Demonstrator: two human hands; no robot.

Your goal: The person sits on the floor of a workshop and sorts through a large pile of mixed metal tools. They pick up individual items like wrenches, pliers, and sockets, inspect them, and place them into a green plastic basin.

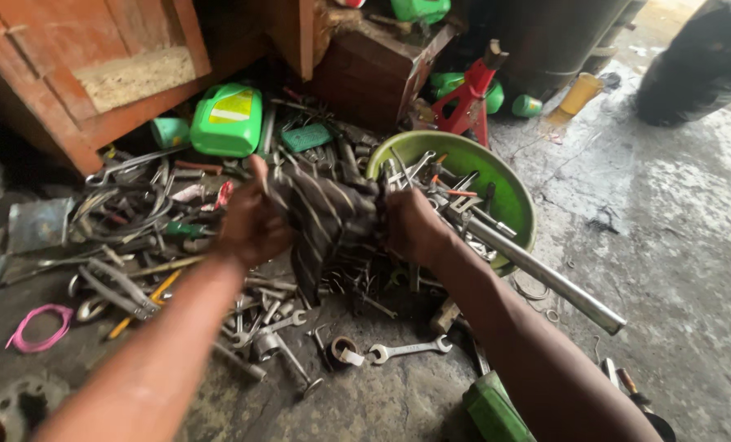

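Left hand [253, 225] and right hand [413, 225] each grip the soft, limp dark striped cloth [324, 214] stretched between them; it looks light and easy to bunch

A mechanic's workshop: spanners [409, 349], oil jug [228, 120], red jack stand [469, 92] on grimy floor [676, 245].

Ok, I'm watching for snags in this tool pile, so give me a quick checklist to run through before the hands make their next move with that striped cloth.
1. Left hand grips the striped cloth: ok.
2. Right hand grips the cloth's other side: ok.
3. Cloth free of the wrenches on the floor: cannot tell, its lower end hangs down among them.
4. Anything wrapped inside the cloth: cannot tell, the folds hide it.
5. Long metal pipe sits steady in the green basin: not ok, it leans out over the rim beside the right forearm.
6. Green jug stands apart from both hands: ok.
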